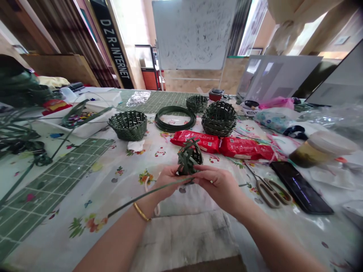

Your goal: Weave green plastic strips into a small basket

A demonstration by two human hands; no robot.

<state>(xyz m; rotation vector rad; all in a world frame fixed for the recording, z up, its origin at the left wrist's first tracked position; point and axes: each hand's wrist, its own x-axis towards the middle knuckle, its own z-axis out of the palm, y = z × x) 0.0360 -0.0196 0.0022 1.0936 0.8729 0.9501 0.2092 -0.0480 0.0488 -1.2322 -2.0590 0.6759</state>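
Note:
Between my two hands is a small, partly woven dark green basket point(185, 158), its loose strip ends sticking up and crossing at the top. My left hand point(168, 180) grips it from the left side, fingers closed around its lower edge. On the other side, my right hand point(214, 183) pinches a green weaving strip point(147, 193) against the basket. The strip's free end reaches down to the left across my left wrist. Part of the basket's underside is hidden by my fingers.
Finished-looking green baskets point(129, 124) and a coil of green strip point(175, 118) stand farther back. Red packets point(195, 141) lie behind my hands. To the right are scissors point(269, 190), a black phone point(302, 189) and a tilted plastic cup point(314, 149). A white tray point(87, 128) sits left.

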